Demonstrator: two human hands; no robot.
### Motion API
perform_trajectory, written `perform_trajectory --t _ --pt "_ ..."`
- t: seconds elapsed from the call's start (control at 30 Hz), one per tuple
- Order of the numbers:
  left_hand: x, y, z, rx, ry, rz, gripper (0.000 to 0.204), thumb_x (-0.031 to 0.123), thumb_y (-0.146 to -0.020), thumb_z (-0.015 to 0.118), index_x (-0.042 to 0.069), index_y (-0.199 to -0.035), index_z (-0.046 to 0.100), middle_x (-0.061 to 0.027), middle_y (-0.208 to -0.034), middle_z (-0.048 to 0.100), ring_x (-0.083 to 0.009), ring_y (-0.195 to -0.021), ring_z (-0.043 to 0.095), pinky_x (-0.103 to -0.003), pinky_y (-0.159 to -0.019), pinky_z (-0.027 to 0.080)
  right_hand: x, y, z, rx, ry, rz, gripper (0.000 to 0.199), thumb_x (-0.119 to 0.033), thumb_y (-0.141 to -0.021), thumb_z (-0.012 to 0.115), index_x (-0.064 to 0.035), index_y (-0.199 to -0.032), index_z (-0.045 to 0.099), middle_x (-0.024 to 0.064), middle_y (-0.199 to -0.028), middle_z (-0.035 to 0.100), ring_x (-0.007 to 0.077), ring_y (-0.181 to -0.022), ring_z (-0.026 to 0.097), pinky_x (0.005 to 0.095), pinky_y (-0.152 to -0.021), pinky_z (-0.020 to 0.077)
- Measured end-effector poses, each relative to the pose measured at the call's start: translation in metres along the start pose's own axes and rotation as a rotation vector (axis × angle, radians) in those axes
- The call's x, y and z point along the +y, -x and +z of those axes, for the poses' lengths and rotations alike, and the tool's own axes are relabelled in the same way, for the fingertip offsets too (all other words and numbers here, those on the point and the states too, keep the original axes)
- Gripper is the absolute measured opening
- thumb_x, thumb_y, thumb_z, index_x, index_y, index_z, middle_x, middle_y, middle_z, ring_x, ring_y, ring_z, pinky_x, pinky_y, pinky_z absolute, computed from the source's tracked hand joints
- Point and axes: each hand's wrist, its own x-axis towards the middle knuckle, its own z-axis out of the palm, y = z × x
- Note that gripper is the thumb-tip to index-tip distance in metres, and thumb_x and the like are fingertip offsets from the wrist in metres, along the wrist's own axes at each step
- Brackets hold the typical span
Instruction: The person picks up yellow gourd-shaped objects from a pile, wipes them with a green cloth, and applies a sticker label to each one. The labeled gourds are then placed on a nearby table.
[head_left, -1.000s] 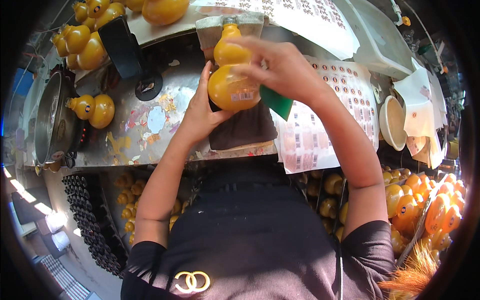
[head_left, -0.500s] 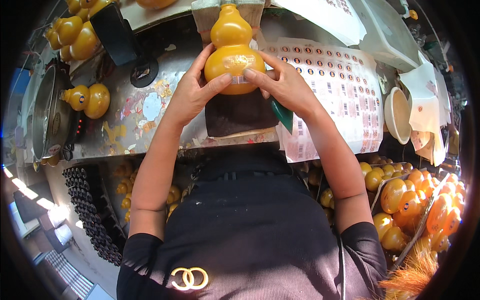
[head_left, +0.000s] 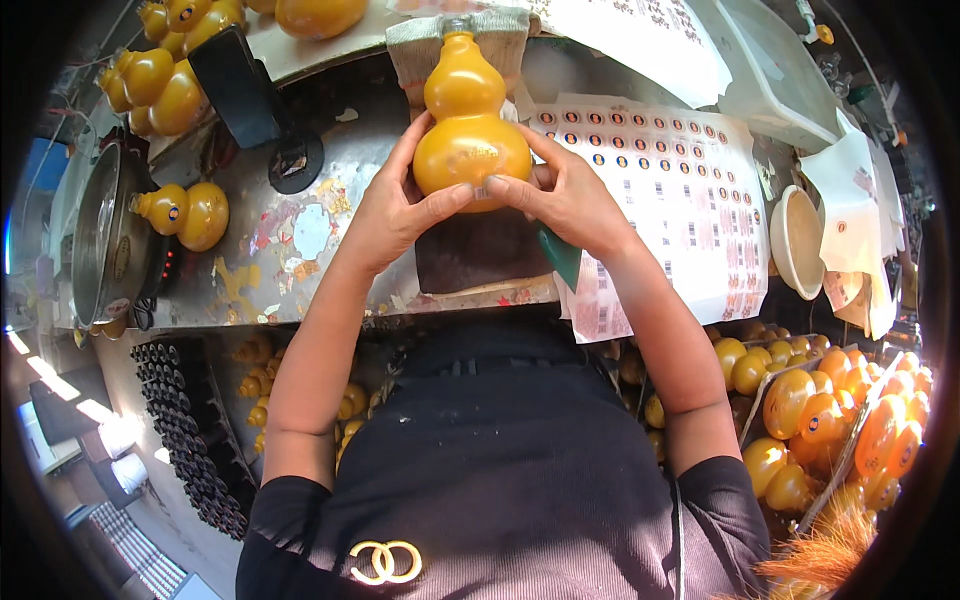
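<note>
The metal tabletop [head_left: 300, 250] carries all items. A sheet of round stickers [head_left: 680, 190] covers its right half. A dark pad [head_left: 470, 260] lies at the front edge, centre. A white bowl [head_left: 795, 240] sits near the right edge.

The yellow gourd-shaped bottle [head_left: 468, 125] is held upright above the dark pad. The left hand [head_left: 395, 215] and right hand [head_left: 565, 195] clamp its lower bulb from opposite sides, fingers [head_left: 440, 200] curled against the glaze.

Handling judgement: the bottle appears rigid, glossy and likely slippery, probably breakable. Grip the lower bulb or the narrow waist.

A green scraper [head_left: 562, 255] is tucked under the right palm. A second bottle [head_left: 185, 210] lies near the left edge.
</note>
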Motion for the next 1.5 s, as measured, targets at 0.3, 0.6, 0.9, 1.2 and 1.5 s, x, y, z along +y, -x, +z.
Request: perform_trajectory --t 0.3,0.6,0.9,1.2,1.5 --pt "0.002 -0.005 0.003 0.045 0.130 -0.085 0.078 0.030 -0.088 0.068 -0.002 -0.146 0.027 -0.0121 -0.134 0.047 -0.0180 -0.124 0.047 -0.031 -0.105 0.036 -0.002 -0.002 0.006 0.075 -0.018 0.023 0.083 -0.051 -0.081 0.069 0.0087 -0.133 0.044 0.0239 -0.118 0.061 0.0216 -0.112 0.059 0.0309 -0.093 0.0459" --pt "-0.008 -0.008 -0.004 0.016 0.192 -0.106 0.076 0.030 -0.089 0.066 -0.001 -0.146 0.027 -0.0110 -0.135 0.047 -0.0179 -0.125 0.045 -0.031 -0.106 0.034 0.011 -0.007 0.008 0.054 -0.187 -0.004 0.076 -0.051 -0.084 0.065 0.0028 -0.135 0.047 0.0017 -0.069 0.056 0.0072 -0.063 0.052 0.0220 -0.058 0.0415" --pt "-0.007 -0.007 -0.014 -0.036 -0.030 0.025 0.096 0.031 -0.078 0.079 -0.001 -0.148 0.021 -0.0167 -0.142 0.040 -0.0242 -0.128 0.044 -0.035 -0.106 0.036 0.018 -0.002 0.005 0.033 -0.061 -0.086 0.087 -0.050 -0.081 0.071 0.0040 -0.141 0.038 0.0005 -0.064 0.054 0.0068 -0.060 0.054 0.0225 -0.055 0.0424" --pt "-0.015 -0.007 -0.017 -0.044 -0.103 0.078 0.098 0.031 -0.078 0.079 -0.001 -0.148 0.020 -0.0167 -0.141 0.042 -0.0249 -0.127 0.047 -0.034 -0.104 0.040 0.027 -0.003 0.006 0.055 -0.018 -0.167 0.086 -0.047 -0.081 0.073 0.0050 -0.140 0.038 0.0008 -0.063 0.055 0.0059 -0.059 0.051 0.0219 -0.054 0.0410" --pt "-0.015 -0.006 -0.014 -0.053 -0.104 0.094 0.097 0.028 -0.078 0.078 -0.001 -0.149 0.019 -0.0155 -0.140 0.042 -0.0236 -0.127 0.046 -0.033 -0.104 0.039 0.024 -0.001 0.006 0.051 -0.020 -0.136 0.086 -0.045 -0.079 0.075 0.0046 -0.140 0.039 -0.0003 -0.065 0.054 0.0051 -0.060 0.050 0.0208 -0.054 0.0398"
